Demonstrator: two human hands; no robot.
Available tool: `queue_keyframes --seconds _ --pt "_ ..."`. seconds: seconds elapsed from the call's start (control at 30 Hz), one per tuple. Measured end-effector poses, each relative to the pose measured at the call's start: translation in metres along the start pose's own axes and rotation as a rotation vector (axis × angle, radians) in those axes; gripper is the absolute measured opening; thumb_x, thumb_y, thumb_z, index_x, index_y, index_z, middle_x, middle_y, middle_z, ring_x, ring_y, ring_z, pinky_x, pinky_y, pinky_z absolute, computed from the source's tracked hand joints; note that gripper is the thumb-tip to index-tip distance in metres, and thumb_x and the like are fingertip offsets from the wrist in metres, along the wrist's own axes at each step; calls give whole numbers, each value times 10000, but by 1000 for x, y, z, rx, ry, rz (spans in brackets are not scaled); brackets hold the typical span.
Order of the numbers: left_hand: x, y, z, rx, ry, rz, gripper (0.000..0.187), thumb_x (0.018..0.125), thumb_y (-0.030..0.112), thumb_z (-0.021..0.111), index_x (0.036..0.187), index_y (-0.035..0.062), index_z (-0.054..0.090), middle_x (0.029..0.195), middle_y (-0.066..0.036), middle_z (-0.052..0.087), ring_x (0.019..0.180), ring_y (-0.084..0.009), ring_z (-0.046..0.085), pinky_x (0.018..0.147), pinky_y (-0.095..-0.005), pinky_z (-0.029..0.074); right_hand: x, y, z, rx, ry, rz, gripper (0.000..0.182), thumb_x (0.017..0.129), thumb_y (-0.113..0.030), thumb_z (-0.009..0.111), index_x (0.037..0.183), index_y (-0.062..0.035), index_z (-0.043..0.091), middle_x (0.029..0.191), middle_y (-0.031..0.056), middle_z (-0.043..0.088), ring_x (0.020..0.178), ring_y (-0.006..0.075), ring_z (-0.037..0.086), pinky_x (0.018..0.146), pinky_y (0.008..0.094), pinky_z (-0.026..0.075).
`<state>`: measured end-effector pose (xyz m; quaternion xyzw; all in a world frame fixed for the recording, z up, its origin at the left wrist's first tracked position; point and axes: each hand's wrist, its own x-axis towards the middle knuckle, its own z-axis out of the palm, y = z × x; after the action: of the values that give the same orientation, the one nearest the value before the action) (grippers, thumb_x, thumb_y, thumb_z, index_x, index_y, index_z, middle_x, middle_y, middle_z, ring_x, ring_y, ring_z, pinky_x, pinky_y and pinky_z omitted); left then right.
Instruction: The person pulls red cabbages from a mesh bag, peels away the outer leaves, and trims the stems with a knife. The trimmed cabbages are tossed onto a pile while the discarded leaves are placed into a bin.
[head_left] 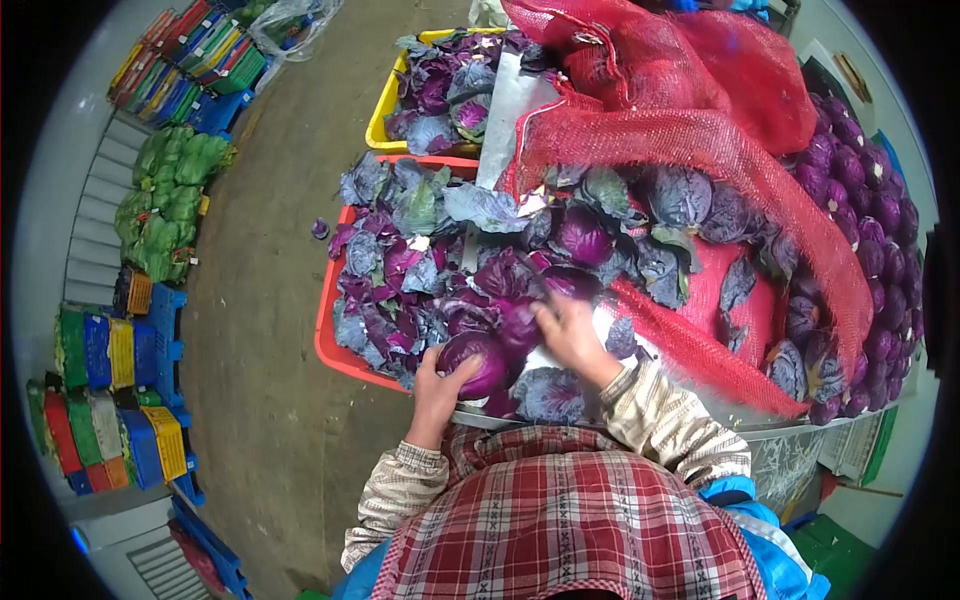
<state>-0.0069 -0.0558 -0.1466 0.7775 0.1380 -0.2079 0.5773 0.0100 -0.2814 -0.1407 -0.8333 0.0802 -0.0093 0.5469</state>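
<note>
My left hand [437,395] is wrapped round the near side of a trimmed red cabbage [476,360], held above the near edge of the steel table. Just to its right, my right hand [575,342] has its fingers curled against a shiny purple cabbage leaf [517,326] beside that head. Motion blurs the right fingertips, and their undersides are hidden. Loose bluish outer leaves [550,396] lie below my hands. Beyond them, an untrimmed red cabbage [584,236] rests among more leaves.
A red-orange crate [326,318] full of leaves stands left, a yellow crate [376,125] behind it. Red mesh sacking [690,140] drapes across the table. Many trimmed red cabbages [870,260] are piled right. Stacked colored crates [115,350] and green bagged vegetables [165,190] line the far left.
</note>
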Motion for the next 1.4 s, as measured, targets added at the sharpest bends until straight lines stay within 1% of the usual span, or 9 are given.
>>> queue_keyframes --seconds 0.27,0.4,0.53,0.7,0.93,1.2,1.27,1.33,1.4 --pt "0 0 8 -750 -323 43 680 698 108 700 1307 -5 418 1219 -109 543 1123 -200 540 981 -342 427 22 -5 -36 -487 239 -211 323 830 -282 661 1020 -32 585 878 199 632 775 393 622 648 460 497" --pt "3 2 7 -831 -427 37 724 684 213 696 1312 -7 408 1217 -113 535 1133 -216 534 1005 -353 414 -15 -41 -38 -109 -240 -353 493 756 -267 771 1141 -4 611 971 158 632 839 262 623 715 345 497" --pt "-1 18 16 -862 -474 50 740 668 229 686 1313 -7 412 1227 -120 528 1137 -217 530 1013 -355 407 -11 -52 -49 98 -447 -31 412 773 -238 760 1079 10 639 906 140 657 769 236 636 687 318 503" --pt "-5 31 16 -737 -470 41 721 654 206 672 1303 1 435 1203 -117 540 1120 -217 535 1007 -341 408 -15 -30 -43 20 -306 -488 228 753 -149 718 921 -7 658 806 149 638 728 313 637 627 370 506" --pt "-5 16 7 -738 -516 62 774 621 205 709 1311 -7 432 1215 -136 546 1129 -233 543 1004 -364 424 4 -22 -42 -262 -4 -522 199 735 -171 680 801 -44 543 745 144 580 618 344 602 539 427 484" --pt "-9 20 29 -1184 -703 18 994 659 687 686 1344 22 409 1349 -302 385 1131 -420 519 904 -493 503 16 2 -49 -474 235 -224 181 794 -163 636 823 -6 550 791 186 592 690 389 606 590 470 488" --pt "-2 23 32 -1584 -986 -128 888 768 698 568 1323 17 433 1335 -299 393 1099 -422 533 856 -482 516 -3 -14 -50 -212 177 -310 331 837 -209 655 1074 16 605 899 188 627 767 323 638 679 395 518" --pt "0 16 34 -1451 -964 -75 776 869 666 440 1311 28 452 1271 -254 476 1088 -378 556 856 -450 512 -30 -52 -50 205 -239 -48 520 817 -249 713 1205 57 552 941 139 645 803 188 622 712 327 511" --pt "-8 35 30 -1035 -272 -111 763 900 639 392 1281 -20 451 1227 -218 529 1063 -297 595 906 -420 500 -43 -51 -22 423 -215 -223 510 812 -209 728 1210 58 554 860 76 639 699 113 569 629 287 482"
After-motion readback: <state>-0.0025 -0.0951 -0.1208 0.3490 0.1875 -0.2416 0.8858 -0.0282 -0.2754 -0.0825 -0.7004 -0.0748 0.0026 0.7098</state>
